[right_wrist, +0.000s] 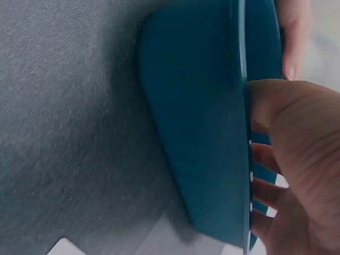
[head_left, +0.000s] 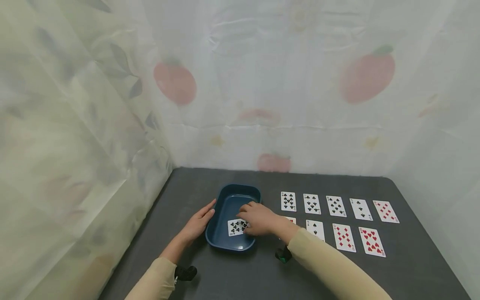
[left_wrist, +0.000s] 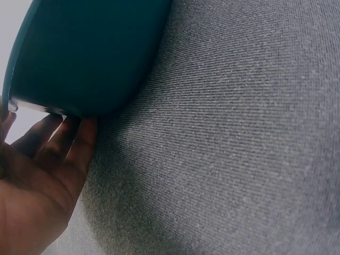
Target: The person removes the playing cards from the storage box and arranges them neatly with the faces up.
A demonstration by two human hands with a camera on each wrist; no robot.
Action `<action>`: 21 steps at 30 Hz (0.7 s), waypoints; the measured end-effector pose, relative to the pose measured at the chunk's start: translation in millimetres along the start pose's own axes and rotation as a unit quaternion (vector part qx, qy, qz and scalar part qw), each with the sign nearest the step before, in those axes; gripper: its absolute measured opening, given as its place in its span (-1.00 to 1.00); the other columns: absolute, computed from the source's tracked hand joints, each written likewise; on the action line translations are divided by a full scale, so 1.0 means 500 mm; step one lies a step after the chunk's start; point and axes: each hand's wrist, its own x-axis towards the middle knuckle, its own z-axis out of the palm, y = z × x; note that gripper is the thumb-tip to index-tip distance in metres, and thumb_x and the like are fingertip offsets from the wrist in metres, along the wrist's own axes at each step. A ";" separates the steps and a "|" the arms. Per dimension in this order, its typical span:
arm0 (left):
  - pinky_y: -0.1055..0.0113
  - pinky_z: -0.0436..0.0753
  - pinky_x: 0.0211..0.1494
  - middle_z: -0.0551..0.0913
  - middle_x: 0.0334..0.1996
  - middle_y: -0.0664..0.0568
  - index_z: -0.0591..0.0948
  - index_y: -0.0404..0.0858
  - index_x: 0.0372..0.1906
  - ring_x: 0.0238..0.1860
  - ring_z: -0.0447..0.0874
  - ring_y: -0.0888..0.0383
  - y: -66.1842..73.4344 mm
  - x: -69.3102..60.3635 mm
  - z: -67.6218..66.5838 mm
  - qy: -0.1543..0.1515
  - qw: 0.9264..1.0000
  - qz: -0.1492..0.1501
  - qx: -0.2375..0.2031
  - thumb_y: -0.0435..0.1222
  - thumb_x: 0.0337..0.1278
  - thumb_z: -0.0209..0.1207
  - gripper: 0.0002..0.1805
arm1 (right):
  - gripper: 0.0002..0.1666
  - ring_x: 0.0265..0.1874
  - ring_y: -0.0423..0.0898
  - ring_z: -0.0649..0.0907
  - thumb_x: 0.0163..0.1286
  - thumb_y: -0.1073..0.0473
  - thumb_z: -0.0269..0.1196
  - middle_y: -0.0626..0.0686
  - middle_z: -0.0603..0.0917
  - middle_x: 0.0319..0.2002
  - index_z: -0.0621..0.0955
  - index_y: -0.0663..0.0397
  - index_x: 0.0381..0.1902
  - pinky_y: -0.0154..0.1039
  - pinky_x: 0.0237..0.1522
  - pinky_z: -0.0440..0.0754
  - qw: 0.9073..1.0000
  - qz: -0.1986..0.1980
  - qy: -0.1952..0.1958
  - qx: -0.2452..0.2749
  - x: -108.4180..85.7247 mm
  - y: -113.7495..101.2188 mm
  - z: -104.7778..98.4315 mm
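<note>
A dark blue tray (head_left: 211, 235) with rounded corners sits on the table. Inside it is a playing card (head_left: 235, 228) with black clubs, its right end partly covered by my right hand (head_left: 260, 218). That hand reaches over the tray's right rim with bent fingers, pinching the card between thumb and fingertips. My left hand (head_left: 198, 223) rests against the tray's left side, fingers fairly straight. In the left wrist view, the fingers of the left hand (left_wrist: 42, 180) touch the tray's outer wall (left_wrist: 79, 58). The right wrist view shows the right hand (right_wrist: 303, 170) beyond the near rim, the card hidden.
Two rows of face-up playing cards lie right of the tray, among them a diamonds card (head_left: 386, 211) and a hearts card (head_left: 372, 241). My right forearm partly covers the lower row. Printed curtains (head_left: 277, 83) stand behind and beside the dark table (head_left: 243, 277).
</note>
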 end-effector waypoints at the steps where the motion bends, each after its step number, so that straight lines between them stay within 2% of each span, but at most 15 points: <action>1: -0.18 0.05 0.54 0.12 0.61 0.00 0.20 0.10 0.63 0.60 -0.02 -0.09 0.001 0.000 0.000 0.000 1.000 -0.004 -0.003 -0.03 0.63 -0.07 -0.41 | -0.38 0.34 0.04 0.46 0.41 -0.04 0.34 0.01 0.49 0.37 0.55 -0.14 0.40 -0.01 0.32 0.45 1.000 0.001 -0.016 -0.007 0.005 -0.005 0.001; 8: -0.22 0.05 0.53 0.11 0.61 -0.03 0.20 0.05 0.63 0.60 -0.04 -0.13 0.003 0.001 0.000 -0.008 1.000 0.001 -0.019 -0.03 0.63 -0.07 -0.40 | -0.38 0.41 0.06 0.40 0.48 -0.06 0.26 -0.11 0.31 0.53 0.46 -0.49 0.46 0.01 0.33 0.44 0.993 -0.006 -0.104 -0.059 0.032 -0.032 0.017; 12: -0.19 0.06 0.54 0.09 0.62 0.01 0.19 0.10 0.63 0.60 -0.04 -0.10 -0.001 0.002 -0.002 -0.015 1.000 -0.004 -0.018 -0.01 0.62 -0.07 -0.40 | -0.36 0.42 0.02 0.39 0.49 -0.08 0.24 -0.24 0.25 0.55 0.42 -0.60 0.47 0.00 0.33 0.42 0.987 0.012 -0.138 -0.080 0.037 -0.046 0.019; 16: -0.18 0.04 0.54 0.09 0.62 0.02 0.18 0.10 0.63 0.61 -0.05 -0.09 -0.005 0.006 -0.003 -0.016 1.000 -0.006 -0.019 -0.02 0.64 -0.09 -0.41 | -0.31 0.42 -0.03 0.37 0.49 -0.11 0.21 -0.30 0.22 0.56 0.33 -0.64 0.52 -0.02 0.32 0.40 0.983 0.034 -0.154 -0.095 0.042 -0.051 0.023; 21: -0.17 0.05 0.55 0.09 0.62 0.02 0.17 0.10 0.63 0.61 -0.05 -0.08 -0.006 0.007 -0.002 -0.014 1.000 -0.006 -0.015 -0.02 0.64 -0.10 -0.41 | -0.27 0.42 -0.02 0.35 0.50 -0.09 0.19 -0.24 0.21 0.57 0.28 -0.58 0.56 -0.01 0.32 0.41 0.982 0.045 -0.153 -0.105 0.045 -0.057 0.028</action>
